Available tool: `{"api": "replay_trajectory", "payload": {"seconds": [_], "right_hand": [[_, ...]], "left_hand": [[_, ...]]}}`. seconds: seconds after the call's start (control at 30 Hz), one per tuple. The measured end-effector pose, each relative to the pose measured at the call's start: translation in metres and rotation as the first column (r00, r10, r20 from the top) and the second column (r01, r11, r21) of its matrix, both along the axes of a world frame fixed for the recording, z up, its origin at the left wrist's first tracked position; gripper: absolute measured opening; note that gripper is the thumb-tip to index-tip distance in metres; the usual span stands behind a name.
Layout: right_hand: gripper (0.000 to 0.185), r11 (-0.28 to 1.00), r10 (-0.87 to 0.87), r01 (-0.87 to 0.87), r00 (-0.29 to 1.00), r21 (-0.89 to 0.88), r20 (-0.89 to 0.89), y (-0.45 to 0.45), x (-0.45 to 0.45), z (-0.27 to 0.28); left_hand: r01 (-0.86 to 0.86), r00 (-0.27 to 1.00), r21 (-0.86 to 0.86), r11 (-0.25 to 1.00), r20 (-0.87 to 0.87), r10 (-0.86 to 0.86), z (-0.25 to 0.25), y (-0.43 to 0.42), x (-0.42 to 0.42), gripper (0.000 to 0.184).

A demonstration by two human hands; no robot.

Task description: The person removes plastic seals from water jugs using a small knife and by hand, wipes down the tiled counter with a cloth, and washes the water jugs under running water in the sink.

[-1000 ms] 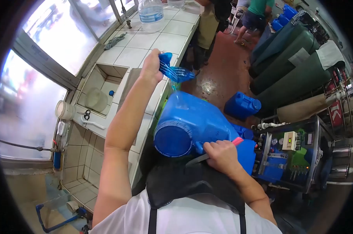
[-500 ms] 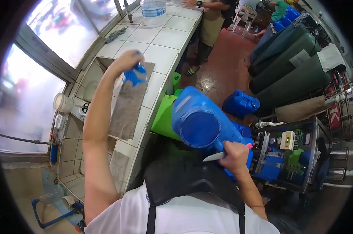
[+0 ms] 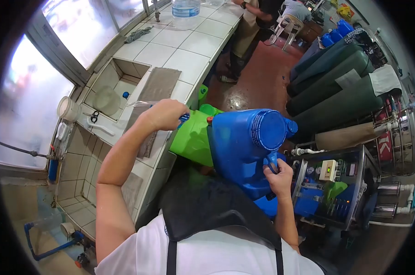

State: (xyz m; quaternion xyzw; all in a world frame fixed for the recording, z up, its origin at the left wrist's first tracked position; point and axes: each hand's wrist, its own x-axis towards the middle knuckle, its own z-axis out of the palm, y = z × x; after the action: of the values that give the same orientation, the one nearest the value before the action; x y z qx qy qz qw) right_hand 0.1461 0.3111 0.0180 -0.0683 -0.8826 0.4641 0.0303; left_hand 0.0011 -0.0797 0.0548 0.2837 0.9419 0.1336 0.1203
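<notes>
A large blue water jug [image 3: 232,151] with a wide round screw cap [image 3: 268,130] leans in front of me. A small red plug shows on its left side. My right hand [image 3: 281,178] is closed around the jug's blue handle. I cannot make out whether the knife is still in it. My left hand [image 3: 168,115] is closed on crumpled blue and clear plastic wrap [image 3: 183,118], near the counter edge, left of the jug. Most of the wrap is hidden by my fingers. A green jug [image 3: 193,137] stands behind and left of the blue one.
On the left runs a white tiled counter [image 3: 180,64] with a sink [image 3: 120,78], brown cloth [image 3: 159,87] and scissors [image 3: 94,117]. A water bottle [image 3: 186,13] stands at its far end, near a person. Large dark cylinders [image 3: 340,103] and a glass-fronted cabinet [image 3: 331,188] line the right.
My left hand came down and toward the jug with the plastic wrap. The jug has turned more upright and shifted right. The knife seen earlier in my right hand no longer shows.
</notes>
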Motion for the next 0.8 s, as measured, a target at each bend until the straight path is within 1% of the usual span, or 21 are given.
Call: {"api": "replay_trajectory", "payload": {"seconds": [0.03, 0.07, 0.13, 0.17, 0.2, 0.27, 0.3, 0.33, 0.37, 0.4, 0.43, 0.47, 0.53, 0.57, 0.6, 0.63, 0.67, 0.73, 0.77, 0.8], "right_hand": [[0.018, 1.000, -0.008, 0.008, 1.000, 0.003, 0.015, 0.001, 0.000, -0.001], [0.018, 1.000, -0.011, 0.011, 1.000, 0.001, 0.015, 0.000, 0.000, -0.002], [0.024, 0.999, -0.022, 0.021, 0.999, -0.030, -0.030, -0.004, -0.001, -0.004], [0.024, 0.999, -0.030, 0.029, 0.999, -0.032, -0.034, -0.006, -0.002, -0.003], [0.023, 0.997, -0.034, 0.031, 0.999, -0.065, -0.035, -0.008, -0.002, -0.003], [0.022, 0.995, -0.041, 0.038, 0.999, -0.095, -0.033, -0.007, -0.003, -0.003], [0.019, 0.991, -0.052, 0.050, 0.999, -0.127, -0.012, -0.007, -0.003, -0.006], [0.017, 0.985, -0.060, 0.061, 0.998, -0.160, 0.008, -0.006, -0.005, -0.007], [0.017, 0.985, -0.063, 0.063, 0.998, -0.159, 0.010, -0.007, -0.006, -0.005], [0.015, 0.980, -0.073, 0.080, 0.996, -0.183, 0.046, -0.008, -0.008, 0.000], [0.013, 0.974, -0.081, 0.097, 0.993, -0.205, 0.082, -0.009, -0.009, 0.003], [0.013, 0.974, -0.081, 0.097, 0.993, -0.204, 0.083, -0.008, -0.012, 0.004], [0.012, 0.944, -0.087, 0.120, 0.989, -0.306, 0.121, -0.001, -0.017, 0.004], [0.010, 0.946, -0.066, 0.105, 0.989, -0.307, 0.136, 0.008, -0.019, -0.001], [0.010, 0.946, -0.065, 0.105, 0.988, -0.308, 0.138, 0.014, -0.020, -0.004], [0.011, 0.928, -0.064, 0.107, 0.989, -0.356, 0.131, 0.017, -0.023, -0.006], [0.012, 0.909, -0.064, 0.110, 0.990, -0.402, 0.126, 0.020, -0.024, -0.006], [0.010, 0.900, -0.060, 0.104, 0.991, -0.423, 0.117, 0.023, -0.025, -0.005], [0.009, 0.894, -0.071, 0.118, 0.990, -0.431, 0.124, 0.025, -0.025, -0.005], [0.008, 0.888, -0.079, 0.129, 0.988, -0.442, 0.130, 0.027, -0.025, -0.005]], "left_hand": [[0.009, 1.000, -0.025, 1.000, -0.004, -0.009, -0.005, 0.001, 0.000, 0.020], [0.012, 1.000, -0.027, 1.000, -0.003, -0.012, -0.012, 0.005, 0.001, 0.020], [-0.048, 0.990, 0.255, 0.966, -0.114, 0.079, -0.026, 0.016, 0.005, 0.028], [-0.087, 0.993, 0.261, 0.961, -0.057, 0.105, -0.030, 0.021, 0.005, 0.036], [-0.079, 0.994, 0.262, 0.962, -0.058, 0.098, -0.035, 0.027, 0.007, 0.036], [-0.133, 0.985, 0.477, 0.868, -0.029, 0.167, -0.043, 0.041, 0.013, 0.032], [-0.257, 0.966, 0.529, 0.809, 0.157, 0.204, -0.035, 0.051, 0.019, 0.023], [-0.255, 0.967, 0.529, 0.809, 0.159, 0.201, -0.036, 0.059, 0.023, 0.023], [-0.244, 0.970, 0.510, 0.825, 0.124, 0.210, -0.037, 0.066, 0.026, 0.022], [-0.233, 0.972, 0.492, 0.839, 0.088, 0.219, -0.039, 0.069, 0.027, 0.025], [-0.218, 0.975, 0.503, 0.836, 0.082, 0.206, -0.039, 0.070, 0.028, 0.035], [-0.219, 0.975, 0.504, 0.836, 0.083, 0.206, -0.037, 0.068, 0.027, 0.035], [-0.141, 0.989, 0.305, 0.942, 0.088, 0.120, -0.020, 0.058, 0.026, 0.042], [-0.142, 0.989, 0.304, 0.942, 0.088, 0.121, -0.019, 0.054, 0.027, 0.042], [-0.133, 0.991, 0.254, 0.958, 0.011, 0.135, -0.019, 0.050, 0.028, 0.044], [-0.128, 0.987, 0.203, 0.971, -0.069, 0.144, -0.018, 0.046, 0.028, 0.047], [-0.130, 0.987, 0.202, 0.971, -0.068, 0.146, -0.014, 0.043, 0.030, 0.047], [-0.194, 0.969, 0.070, 0.979, -0.145, 0.202, -0.006, 0.037, 0.037, 0.042], [-0.201, 0.967, 0.071, 0.977, -0.144, 0.209, -0.006, 0.034, 0.040, 0.042], [-0.149, 0.957, 0.106, 0.983, -0.236, 0.171, -0.007, 0.030, 0.043, 0.037]]}}
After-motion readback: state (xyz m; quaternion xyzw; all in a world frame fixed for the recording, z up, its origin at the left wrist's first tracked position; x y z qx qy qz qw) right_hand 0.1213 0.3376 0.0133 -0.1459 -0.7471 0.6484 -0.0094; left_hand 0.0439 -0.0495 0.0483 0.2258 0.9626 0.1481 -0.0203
